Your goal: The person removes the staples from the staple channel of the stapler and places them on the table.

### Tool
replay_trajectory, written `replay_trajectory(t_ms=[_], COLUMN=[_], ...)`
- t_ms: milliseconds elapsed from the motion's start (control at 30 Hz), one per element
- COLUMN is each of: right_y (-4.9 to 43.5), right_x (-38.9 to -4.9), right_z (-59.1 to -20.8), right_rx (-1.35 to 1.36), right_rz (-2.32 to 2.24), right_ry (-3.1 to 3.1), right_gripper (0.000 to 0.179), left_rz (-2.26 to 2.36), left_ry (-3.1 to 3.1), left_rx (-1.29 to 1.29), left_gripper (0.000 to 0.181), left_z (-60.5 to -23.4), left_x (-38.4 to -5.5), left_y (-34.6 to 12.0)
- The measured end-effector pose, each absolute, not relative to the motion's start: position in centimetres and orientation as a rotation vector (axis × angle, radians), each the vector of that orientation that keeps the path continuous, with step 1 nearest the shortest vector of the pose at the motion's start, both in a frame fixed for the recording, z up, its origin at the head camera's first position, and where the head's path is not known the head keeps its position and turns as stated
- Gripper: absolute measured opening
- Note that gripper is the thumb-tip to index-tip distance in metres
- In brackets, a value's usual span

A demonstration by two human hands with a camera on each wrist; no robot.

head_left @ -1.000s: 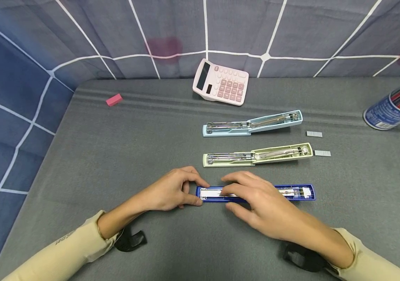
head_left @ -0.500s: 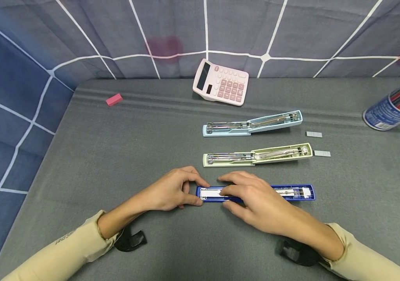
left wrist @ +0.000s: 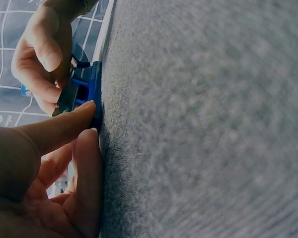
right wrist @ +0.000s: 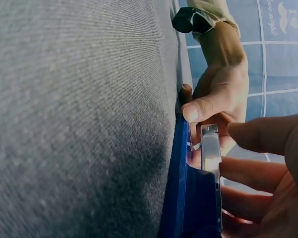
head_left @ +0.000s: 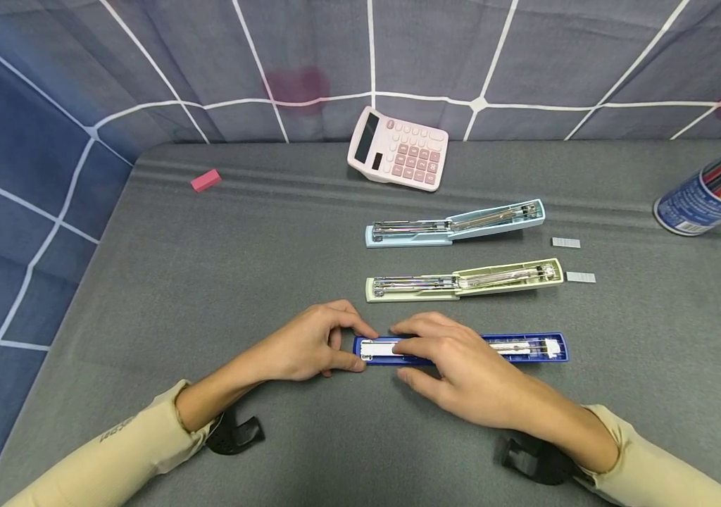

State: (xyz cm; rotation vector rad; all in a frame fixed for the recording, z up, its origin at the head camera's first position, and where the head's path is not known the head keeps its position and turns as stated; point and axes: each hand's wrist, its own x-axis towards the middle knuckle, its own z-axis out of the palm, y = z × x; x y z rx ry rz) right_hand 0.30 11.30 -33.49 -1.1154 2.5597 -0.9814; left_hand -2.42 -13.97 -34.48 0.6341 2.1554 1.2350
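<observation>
A blue stapler (head_left: 531, 355) lies unfolded flat on the grey cloth, its metal magazine facing up. My left hand (head_left: 312, 345) holds its left end between thumb and index finger, seen close up in the left wrist view. Over the stapler's middle is my right hand (head_left: 471, 373), a fingertip on the metal magazine (right wrist: 210, 146) and the thumb apart from it in the right wrist view. The hand covers the hinge area from above. Beyond lie a pale green stapler (head_left: 411, 297) and a light blue stapler (head_left: 411, 241), both opened out.
Two short staple strips, a nearer one (head_left: 581, 277) and a farther one (head_left: 566, 243), lie right of the staplers. A pink calculator (head_left: 420, 134) sits at the back, a pink block (head_left: 206, 180) at back left. A blue pencil cup (head_left: 684, 205) stands far right.
My right hand has slid a little to the left along the blue stapler's magazine. The left hand keeps its hold on the left end, and the other things stay put.
</observation>
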Motion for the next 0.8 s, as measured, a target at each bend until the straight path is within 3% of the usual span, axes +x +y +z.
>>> replay_trajectory(t_ms=[800], right_y=[10.33], right_x=[0.81], right_z=[-33.66], right_rx=[-0.948], right_rz=[-1.010], right_ry=[2.636], right_gripper=[0.011], left_rz=[1.230], left_ry=[2.160], left_rx=[0.635], left_gripper=[0.032], left_z=[-34.46], left_x=[-2.35], left_y=[-13.93])
